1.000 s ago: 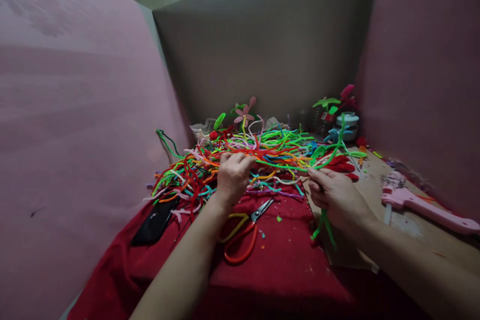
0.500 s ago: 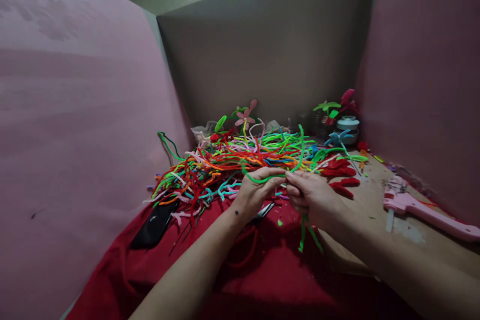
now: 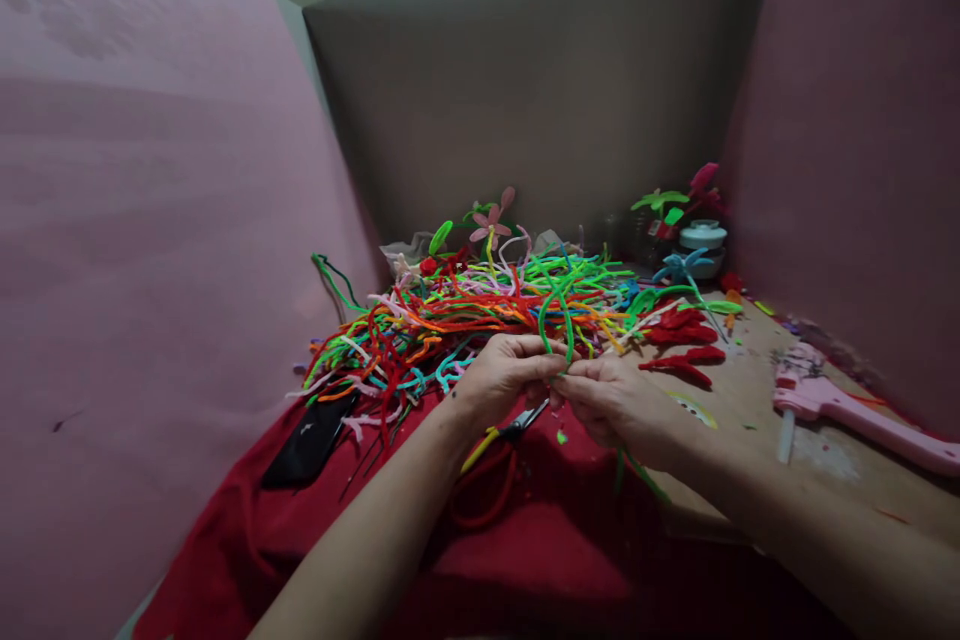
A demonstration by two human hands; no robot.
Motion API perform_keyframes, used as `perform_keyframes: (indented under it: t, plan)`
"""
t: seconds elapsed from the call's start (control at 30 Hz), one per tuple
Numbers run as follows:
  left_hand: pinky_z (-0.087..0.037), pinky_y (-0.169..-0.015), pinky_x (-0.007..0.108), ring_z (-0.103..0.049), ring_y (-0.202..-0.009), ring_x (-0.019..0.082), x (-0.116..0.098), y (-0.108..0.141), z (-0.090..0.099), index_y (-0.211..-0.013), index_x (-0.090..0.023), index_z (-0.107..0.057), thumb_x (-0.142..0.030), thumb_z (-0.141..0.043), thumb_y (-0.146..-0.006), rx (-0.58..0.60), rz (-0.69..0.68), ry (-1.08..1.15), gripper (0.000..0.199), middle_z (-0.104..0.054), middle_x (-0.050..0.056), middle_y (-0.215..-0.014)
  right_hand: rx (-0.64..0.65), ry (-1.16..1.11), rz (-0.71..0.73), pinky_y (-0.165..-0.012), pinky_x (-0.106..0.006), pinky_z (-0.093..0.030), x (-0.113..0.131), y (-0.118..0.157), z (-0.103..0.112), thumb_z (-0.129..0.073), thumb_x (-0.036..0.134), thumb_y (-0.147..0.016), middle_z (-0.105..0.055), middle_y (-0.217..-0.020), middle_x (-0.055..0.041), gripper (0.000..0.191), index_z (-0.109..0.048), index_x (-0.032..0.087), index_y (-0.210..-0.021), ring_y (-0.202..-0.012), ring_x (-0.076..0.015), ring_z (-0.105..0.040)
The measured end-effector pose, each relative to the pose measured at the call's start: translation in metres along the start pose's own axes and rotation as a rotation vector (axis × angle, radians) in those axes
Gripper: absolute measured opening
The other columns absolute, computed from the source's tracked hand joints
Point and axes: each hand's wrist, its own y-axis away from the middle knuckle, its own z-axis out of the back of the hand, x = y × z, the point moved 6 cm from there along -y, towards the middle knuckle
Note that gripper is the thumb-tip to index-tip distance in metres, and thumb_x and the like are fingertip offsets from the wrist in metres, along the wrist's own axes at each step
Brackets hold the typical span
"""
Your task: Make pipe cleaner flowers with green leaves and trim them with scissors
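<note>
Both hands meet over the front of the table, fingertips pinched round a green pipe cleaner [image 3: 568, 325]. Its upper part stands up from the fingers as a loop with crossing ends. My left hand [image 3: 506, 372] grips it from the left; my right hand [image 3: 611, 395] holds it from the right. Green stems [image 3: 643, 476] hang below my right hand, partly hidden behind it. Beyond the hands lies a heaped pile of coloured pipe cleaners [image 3: 450, 312]. Under my left hand, pliers or scissors with a yellow handle [image 3: 480, 450] lie on the red cloth [image 3: 525, 560].
A pink glue gun [image 3: 847, 410] lies at the right on the brown board [image 3: 750, 390]. Red pipe-cleaner petals [image 3: 679, 328] sit right of the pile. A black phone [image 3: 307, 450] is at left. A jar [image 3: 703, 237] and a pink flower [image 3: 490, 222] stand behind.
The green pipe cleaner, spread wide in a curve before, is now drawn up into a narrow upright loop. My hands have come closer together, and the yellow handle shows.
</note>
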Motion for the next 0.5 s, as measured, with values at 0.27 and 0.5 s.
perform_keyframes:
  t: [0.27, 0.5]
  plan:
    - [-0.030, -0.040, 0.018, -0.044, -0.035, 0.006, -0.006, 0.001, 0.001, -0.062, -0.011, -0.056, -0.032, -0.070, -0.065, -0.157, -0.074, 0.182, 0.025, -0.049, -0.003, -0.040, 0.149, -0.328, 0.004, -0.033, -0.017, -0.008, 0.002, -0.002, -0.008, -0.060, 0.035, -0.075, -0.020, -0.043, 0.0120, 0.021, -0.057, 0.015, -0.071, -0.035, -0.0018, -0.010]
    - [-0.026, -0.036, 0.016, -0.038, -0.033, 0.004, -0.022, 0.006, 0.031, -0.061, -0.014, -0.051, -0.031, -0.072, -0.062, -0.463, -0.254, 0.230, 0.027, -0.045, -0.006, -0.039, 0.106, -0.495, -0.003, -0.033, -0.016, -0.008, -0.003, 0.003, -0.018, -0.059, 0.032, -0.078, -0.016, -0.042, 0.0125, 0.018, -0.058, 0.014, -0.074, -0.035, -0.0016, -0.008]
